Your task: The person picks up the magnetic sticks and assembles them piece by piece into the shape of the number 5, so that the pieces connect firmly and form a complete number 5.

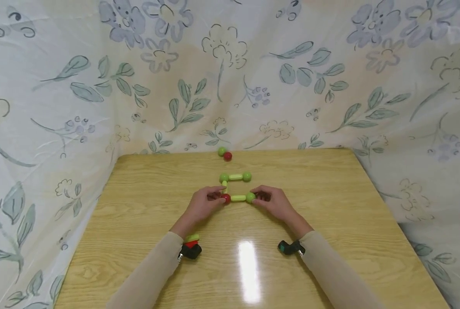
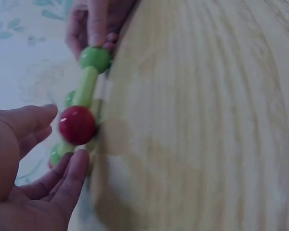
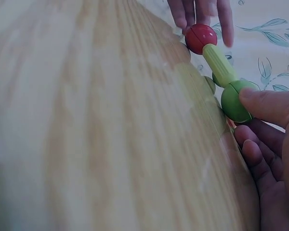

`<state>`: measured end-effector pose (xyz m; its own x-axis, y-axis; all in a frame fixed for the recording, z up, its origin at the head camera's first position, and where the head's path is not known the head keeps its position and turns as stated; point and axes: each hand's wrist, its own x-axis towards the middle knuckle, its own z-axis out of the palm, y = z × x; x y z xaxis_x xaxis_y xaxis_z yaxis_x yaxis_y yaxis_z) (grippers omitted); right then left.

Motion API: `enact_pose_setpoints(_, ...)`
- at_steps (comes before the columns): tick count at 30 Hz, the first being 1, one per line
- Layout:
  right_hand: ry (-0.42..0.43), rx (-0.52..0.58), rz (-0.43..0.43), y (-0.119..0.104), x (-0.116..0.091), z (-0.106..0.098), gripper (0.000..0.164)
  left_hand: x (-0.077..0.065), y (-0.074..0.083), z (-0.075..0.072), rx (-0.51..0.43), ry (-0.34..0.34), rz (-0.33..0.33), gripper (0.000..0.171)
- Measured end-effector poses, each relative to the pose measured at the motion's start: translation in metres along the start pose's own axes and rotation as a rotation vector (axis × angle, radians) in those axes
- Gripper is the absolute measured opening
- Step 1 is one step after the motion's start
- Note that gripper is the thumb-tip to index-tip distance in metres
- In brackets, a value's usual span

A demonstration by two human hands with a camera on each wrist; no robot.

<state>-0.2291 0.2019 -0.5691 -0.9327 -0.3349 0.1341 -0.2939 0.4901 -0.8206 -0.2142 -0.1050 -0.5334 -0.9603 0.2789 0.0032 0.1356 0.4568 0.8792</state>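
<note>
A three-sided frame of balls and yellow-green sticks lies on the table, its open side facing right. My right hand [image 1: 273, 201] pinches the green ball [image 3: 237, 101] at the frame's near right corner, thumb on top. A ribbed stick [image 1: 238, 198] joins that ball to the red ball [image 2: 77, 125] at the near left corner. Around the red ball are the parted thumb and fingers of my left hand [image 1: 204, 204], fingertips right beside it. Another stick [image 1: 224, 184] runs back from there to a green ball [image 1: 223, 177], from which a far stick [image 1: 235, 177] leads to another green ball [image 1: 247, 176].
Near the table's back edge sit a loose green ball [image 1: 221, 151] and a red ball [image 1: 227, 156]. Red and yellow-green pieces [image 1: 191, 240] lie by my left wrist, partly hidden by the wrist camera [image 1: 191, 251]. Flowered cloth [image 1: 230, 86] hangs behind the wooden table [image 1: 311, 180].
</note>
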Motion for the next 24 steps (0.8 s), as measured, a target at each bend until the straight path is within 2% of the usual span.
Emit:
enact_pose_setpoints(5,0.008,0.000,-0.009,0.001,0.000,0.000,0.027,-0.011,-0.001,-0.028,0.020,-0.019,0.036,0.035)
enact_pose_setpoints(8,0.008,0.013,-0.007,0.002,-0.001,0.000,0.026,-0.024,-0.007,-0.047,0.033,-0.054,0.064,0.033)
enact_pose_setpoints(12,0.007,0.025,-0.007,0.003,-0.001,0.001,0.027,-0.046,-0.014,-0.067,0.050,-0.098,0.056,0.028)
enact_pose_setpoints(15,0.005,0.024,-0.003,0.004,-0.001,0.001,0.027,-0.064,-0.021,-0.072,0.052,-0.131,0.037,0.026)
enact_pose_setpoints(19,0.001,0.031,-0.003,0.004,-0.001,0.000,0.028,-0.089,-0.033,-0.069,0.063,-0.177,0.065,0.024)
enact_pose_setpoints(24,-0.002,0.046,-0.004,0.004,-0.001,0.001,0.029,-0.109,-0.042,-0.067,0.054,-0.210,0.082,0.024)
